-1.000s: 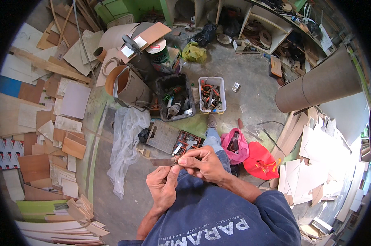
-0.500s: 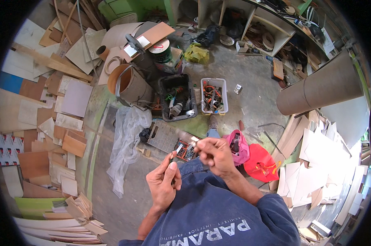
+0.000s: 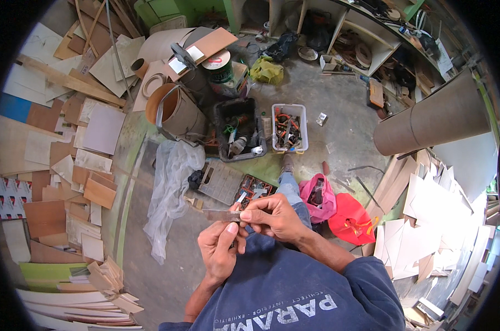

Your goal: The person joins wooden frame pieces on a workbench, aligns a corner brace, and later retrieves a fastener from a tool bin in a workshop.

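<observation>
Right hand [image 3: 273,218] is closed, thumb and finger pinching 1 flat strip [image 3: 223,215]. Left hand [image 3: 218,248] curls beside it; its hold cannot be determined.

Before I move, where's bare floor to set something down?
Between the white tool bin and the large brown cylinder, past one small silvery item; also, in view, between the plastic sheet and left hand. It's crowded around the open organizer case and far left with board offcuts.
</observation>
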The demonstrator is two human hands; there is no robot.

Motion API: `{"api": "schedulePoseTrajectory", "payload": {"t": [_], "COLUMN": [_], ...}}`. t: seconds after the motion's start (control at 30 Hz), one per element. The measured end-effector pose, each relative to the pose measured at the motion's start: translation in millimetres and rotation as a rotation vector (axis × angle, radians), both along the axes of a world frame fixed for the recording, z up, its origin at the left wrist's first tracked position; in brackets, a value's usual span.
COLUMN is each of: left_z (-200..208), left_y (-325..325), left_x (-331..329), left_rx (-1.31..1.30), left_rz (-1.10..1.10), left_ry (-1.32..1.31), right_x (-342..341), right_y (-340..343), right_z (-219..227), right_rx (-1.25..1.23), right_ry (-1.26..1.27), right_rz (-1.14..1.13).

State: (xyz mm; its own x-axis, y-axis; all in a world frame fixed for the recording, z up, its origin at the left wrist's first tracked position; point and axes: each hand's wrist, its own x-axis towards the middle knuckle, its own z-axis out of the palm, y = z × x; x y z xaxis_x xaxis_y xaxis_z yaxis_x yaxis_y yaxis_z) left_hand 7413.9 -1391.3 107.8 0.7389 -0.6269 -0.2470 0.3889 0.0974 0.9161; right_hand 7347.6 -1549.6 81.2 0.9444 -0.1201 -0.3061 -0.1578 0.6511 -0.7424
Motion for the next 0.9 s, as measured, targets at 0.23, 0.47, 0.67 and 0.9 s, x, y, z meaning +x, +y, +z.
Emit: {"api": "schedulePoseTrajectory", "payload": {"t": [0.23, 0.47, 0.67, 0.9], "left_z": [1, 0, 1, -4], "left_y": [-3, -1, -3, 2], "left_x": [-3, -1, -1, 3], "left_rx": [0.073, 0.148, 0.158, 0.162], "left_rz": [0.016, -0.049, -0.007, -0.047], "left_ry": [-0.066, -0.174, -0.175, -0.246], "right_x": [-1, -2, 1, 2], "right_y": [1, -3, -2, 1], "right_z": [-1, 0, 1, -1], "right_rx": [0.013, 0.002, 0.013, 0.008], "right_ry": [0.008, 0.011, 0.024, 0.02], "right_rz": [0.008, 0.021, 0.032, 0.003]}}
